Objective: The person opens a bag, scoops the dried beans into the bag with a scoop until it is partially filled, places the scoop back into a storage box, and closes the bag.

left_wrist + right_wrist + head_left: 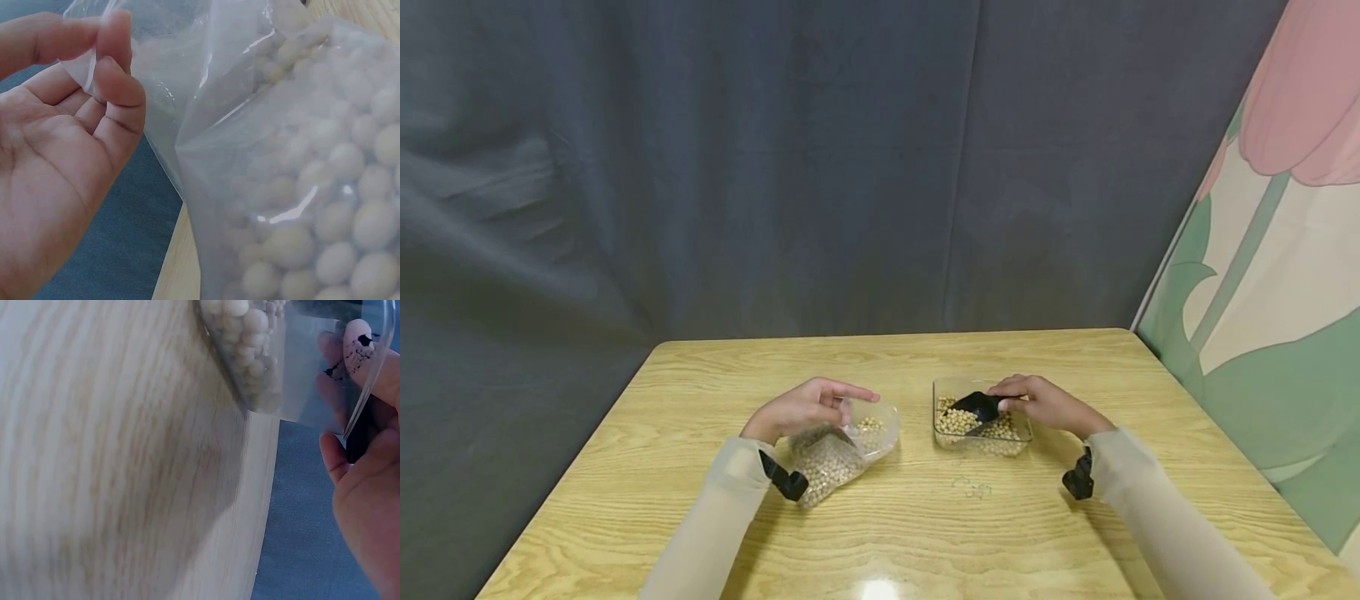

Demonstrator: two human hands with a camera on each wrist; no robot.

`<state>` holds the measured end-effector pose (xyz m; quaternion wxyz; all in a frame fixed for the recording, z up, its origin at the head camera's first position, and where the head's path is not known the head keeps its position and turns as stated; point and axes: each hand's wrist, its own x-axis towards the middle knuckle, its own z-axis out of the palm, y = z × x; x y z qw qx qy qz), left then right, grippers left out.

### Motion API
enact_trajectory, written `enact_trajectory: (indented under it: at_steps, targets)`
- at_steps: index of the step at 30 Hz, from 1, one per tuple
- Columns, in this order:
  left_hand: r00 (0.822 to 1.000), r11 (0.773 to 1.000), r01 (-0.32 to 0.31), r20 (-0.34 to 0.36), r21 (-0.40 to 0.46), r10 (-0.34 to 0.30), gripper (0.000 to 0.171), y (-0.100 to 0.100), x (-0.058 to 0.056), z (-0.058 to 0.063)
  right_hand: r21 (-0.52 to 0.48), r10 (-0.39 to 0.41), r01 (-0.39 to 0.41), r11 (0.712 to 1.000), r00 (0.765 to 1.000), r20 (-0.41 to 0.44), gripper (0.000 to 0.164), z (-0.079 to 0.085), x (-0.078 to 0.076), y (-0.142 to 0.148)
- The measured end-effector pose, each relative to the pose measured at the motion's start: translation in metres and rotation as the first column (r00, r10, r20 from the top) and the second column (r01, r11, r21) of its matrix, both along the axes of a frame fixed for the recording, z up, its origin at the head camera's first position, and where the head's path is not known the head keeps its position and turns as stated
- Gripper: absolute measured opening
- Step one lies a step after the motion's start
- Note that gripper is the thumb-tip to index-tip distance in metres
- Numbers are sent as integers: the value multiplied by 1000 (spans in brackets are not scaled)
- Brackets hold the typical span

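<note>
A clear plastic bag [831,468] of round, pale yellow beans [337,215] slumps on the table, its mouth spread towards the right. My left hand [807,410] pinches the edge of that mouth between thumb and fingers; more beans show inside the opening. To the right stands a clear rectangular container [982,438], partly filled with the same kind of beans [957,422]. My right hand [1041,404] grips the handle of a black scoop [976,405] over the container's right rim. The scoop's bowl is down among the beans, tilted to the left.
Thin, pale loops [972,487] lie on the wooden table [925,542] in front of the container. Behind the table's far edge hangs a dark blue-grey curtain [850,183]. A panel with a painted tulip [1300,250] runs along the right side.
</note>
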<state>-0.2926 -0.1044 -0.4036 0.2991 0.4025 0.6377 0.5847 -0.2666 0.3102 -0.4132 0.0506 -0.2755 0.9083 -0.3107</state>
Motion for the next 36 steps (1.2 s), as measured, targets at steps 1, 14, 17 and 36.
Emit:
enact_trajectory:
  at_steps: [1, 14, 17, 36]
  targets:
    - [1000, 1000, -1, 3, -1, 1, 50, 0, 0, 0, -3, -1, 1, 1000, 1000, 2, 37, 0, 0, 0]
    - [1000, 1000, -3, -3, -5, 3, 50, 1, 2, 2, -72, -26, 30, 997, 998, 61, 38, -1, 4, 1]
    - [1000, 1000, -14, -1, -12, 14, 50, 0, 2, 2, -72, -22, 26, 997, 998, 59, 38, -2, 2, 1]
    - [1000, 1000, -16, 5, -16, 16, 50, -2, 2, 2, -108, -3, 9, 994, 998, 56, 36, -2, 0, 4]
